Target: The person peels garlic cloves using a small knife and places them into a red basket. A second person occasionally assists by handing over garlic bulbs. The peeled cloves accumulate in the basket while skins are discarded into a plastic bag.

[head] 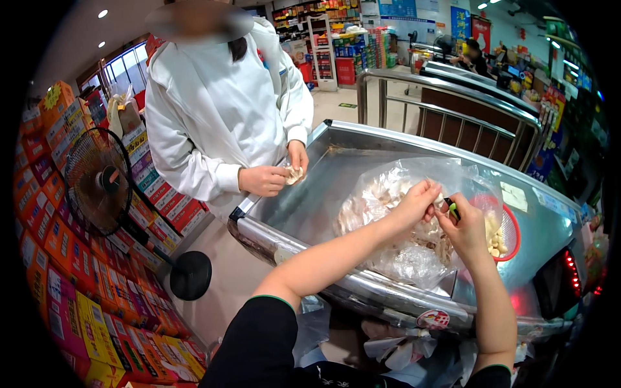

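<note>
My left hand [421, 201] pinches a small whitish garlic clove [439, 198], mostly covered by the fingers. Close against it, my right hand [465, 225] grips a small knife with a green and black handle [453, 209]; its blade cannot be made out. Below both hands, a large clear plastic bag [412, 264] lies spread on the metal counter [301, 213], full of garlic and papery skins [376, 194]. Beside my right hand is a red plastic basket [515, 237] with peeled garlic cloves [497, 244] in it, partly hidden by that hand.
Across the counter a person in a white hoodie [228, 106] holds a piece of garlic [293, 174] in both hands. A scale display [558, 283] stands at the right. Behind the counter runs a metal railing [451, 116]. Stacked cartons [73, 242] and a standing fan [99, 182] are left.
</note>
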A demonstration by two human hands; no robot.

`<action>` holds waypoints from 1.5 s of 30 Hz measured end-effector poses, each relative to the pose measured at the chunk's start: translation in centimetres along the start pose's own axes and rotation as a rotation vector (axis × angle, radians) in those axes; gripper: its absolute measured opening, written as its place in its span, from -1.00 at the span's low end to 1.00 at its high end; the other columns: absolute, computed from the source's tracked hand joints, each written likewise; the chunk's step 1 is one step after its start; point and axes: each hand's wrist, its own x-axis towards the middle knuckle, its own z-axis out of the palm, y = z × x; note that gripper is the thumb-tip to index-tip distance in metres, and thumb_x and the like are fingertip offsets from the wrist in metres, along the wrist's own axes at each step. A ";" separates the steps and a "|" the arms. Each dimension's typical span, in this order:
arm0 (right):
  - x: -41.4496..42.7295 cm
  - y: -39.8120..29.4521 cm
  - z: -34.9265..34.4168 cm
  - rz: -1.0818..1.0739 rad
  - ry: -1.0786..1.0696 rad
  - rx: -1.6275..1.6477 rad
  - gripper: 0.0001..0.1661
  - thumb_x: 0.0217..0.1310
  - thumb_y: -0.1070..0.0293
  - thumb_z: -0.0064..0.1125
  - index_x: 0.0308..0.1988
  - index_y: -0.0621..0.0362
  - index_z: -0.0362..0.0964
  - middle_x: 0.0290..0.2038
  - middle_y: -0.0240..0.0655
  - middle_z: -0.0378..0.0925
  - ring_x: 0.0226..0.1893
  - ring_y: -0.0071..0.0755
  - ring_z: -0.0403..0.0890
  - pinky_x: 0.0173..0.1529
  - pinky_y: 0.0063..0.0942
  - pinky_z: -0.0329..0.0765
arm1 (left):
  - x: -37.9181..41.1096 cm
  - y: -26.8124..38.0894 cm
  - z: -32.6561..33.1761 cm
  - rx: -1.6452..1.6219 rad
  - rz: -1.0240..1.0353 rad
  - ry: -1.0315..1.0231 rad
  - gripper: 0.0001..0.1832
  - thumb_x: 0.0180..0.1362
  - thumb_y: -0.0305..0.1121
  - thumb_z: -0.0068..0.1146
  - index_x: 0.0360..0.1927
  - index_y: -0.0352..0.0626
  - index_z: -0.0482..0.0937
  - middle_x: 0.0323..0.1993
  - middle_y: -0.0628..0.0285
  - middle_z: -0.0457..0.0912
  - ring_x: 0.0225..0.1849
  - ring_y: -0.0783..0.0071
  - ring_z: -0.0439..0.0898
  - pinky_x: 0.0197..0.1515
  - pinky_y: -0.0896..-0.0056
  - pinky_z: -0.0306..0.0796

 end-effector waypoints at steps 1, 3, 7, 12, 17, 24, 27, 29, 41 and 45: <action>-0.1 -0.2 0.0 0.003 -0.015 0.000 -0.78 0.00 0.39 0.29 -0.36 0.18 0.39 -0.66 -0.25 0.44 -0.65 -0.24 0.51 -0.53 -0.38 0.38 | 0.1 0.1 -0.1 -0.009 -0.004 0.039 -0.75 0.33 -0.10 -0.10 -0.31 -0.04 0.35 -0.55 0.47 0.38 -0.58 0.76 0.30 -0.51 0.71 0.23; -0.2 -0.3 0.1 0.007 -0.040 0.009 -0.77 -0.02 0.38 0.30 -0.35 0.17 0.40 -0.65 -0.24 0.45 -0.64 -0.22 0.51 -0.53 -0.37 0.38 | 0.6 0.0 -0.8 -0.024 0.036 0.062 -0.74 0.34 -0.09 -0.13 -0.32 -0.03 0.33 -0.58 0.46 0.36 -0.59 0.74 0.30 -0.52 0.70 0.24; 0.1 0.0 0.0 0.023 -0.116 -0.075 -0.73 -0.04 0.34 0.33 -0.33 0.17 0.41 -0.61 -0.20 0.48 -0.59 -0.13 0.53 -0.48 -0.31 0.40 | 0.5 0.6 -1.2 -0.097 0.051 0.083 -0.75 0.35 -0.10 -0.14 -0.32 -0.03 0.31 -0.61 0.43 0.35 -0.62 0.71 0.29 -0.55 0.68 0.22; -0.1 -0.2 0.0 -0.009 -0.094 -0.073 -0.69 -0.02 0.28 0.33 -0.34 0.19 0.39 -0.55 -0.12 0.50 -0.53 -0.01 0.54 -0.44 -0.26 0.41 | 0.3 0.9 -1.0 -0.091 0.054 0.055 -0.76 0.33 -0.11 -0.08 -0.29 -0.03 0.32 -0.56 0.42 0.39 -0.58 0.74 0.33 -0.55 0.70 0.21; 0.3 -0.2 -0.5 0.044 -0.101 -0.083 -0.73 0.09 0.25 0.25 -0.36 0.21 0.38 -0.52 -0.06 0.49 -0.51 0.08 0.51 -0.45 -0.20 0.38 | 0.9 0.1 -1.1 -0.142 0.088 0.001 -0.84 0.31 -0.22 -0.02 -0.24 -0.06 0.36 -0.47 0.36 0.48 -0.55 0.76 0.37 -0.54 0.75 0.22; 0.3 -0.2 -0.7 0.034 -0.050 -0.043 -0.78 0.25 0.24 0.03 -0.21 0.12 0.45 -0.38 -0.10 0.53 -0.36 0.06 0.54 -0.35 -0.15 0.42 | 0.7 0.4 -1.4 -0.077 0.132 -0.025 -0.75 0.18 -0.48 0.09 -0.06 -0.15 0.44 -0.15 0.20 0.59 -0.25 0.61 0.52 -0.24 0.65 0.37; 0.2 1.0 -0.4 -0.082 -0.009 -0.152 -0.78 0.23 0.22 0.04 -0.17 0.04 0.47 -0.39 -0.24 0.50 -0.33 -0.04 0.54 -0.33 -0.18 0.44 | 0.4 0.9 -1.4 -0.107 0.143 -0.036 -0.73 0.16 -0.53 0.08 -0.04 -0.19 0.41 -0.13 0.17 0.57 -0.13 0.47 0.55 -0.09 0.53 0.41; 0.4 0.8 -0.6 -0.098 0.045 -0.173 -0.81 0.21 0.22 0.06 -0.21 0.03 0.47 -0.43 -0.27 0.47 -0.35 -0.08 0.54 -0.34 -0.20 0.44 | 0.2 1.1 -1.6 -0.095 0.153 -0.029 -0.72 0.16 -0.52 0.09 -0.04 -0.18 0.40 -0.15 0.18 0.57 -0.13 0.46 0.54 -0.06 0.50 0.40; 0.4 0.9 -1.3 -0.076 0.082 -0.201 -0.67 0.19 0.13 0.10 -0.40 0.18 0.35 -0.50 -0.19 0.46 -0.47 -0.03 0.52 -0.43 -0.18 0.42 | -0.7 2.4 -0.2 0.017 0.034 -0.128 -0.54 0.10 -0.50 0.18 0.10 -0.27 0.39 -0.19 0.29 0.56 -0.20 0.65 0.51 -0.21 0.66 0.36; 0.5 0.8 -1.5 -0.043 0.070 -0.200 -0.65 0.19 0.11 0.10 -0.40 0.19 0.35 -0.49 -0.18 0.47 -0.44 -0.02 0.54 -0.42 -0.18 0.42 | -0.8 2.3 0.3 0.140 0.164 -0.107 -0.63 0.09 -0.55 0.16 0.01 -0.27 0.42 -0.21 0.30 0.56 -0.18 0.62 0.53 -0.16 0.64 0.40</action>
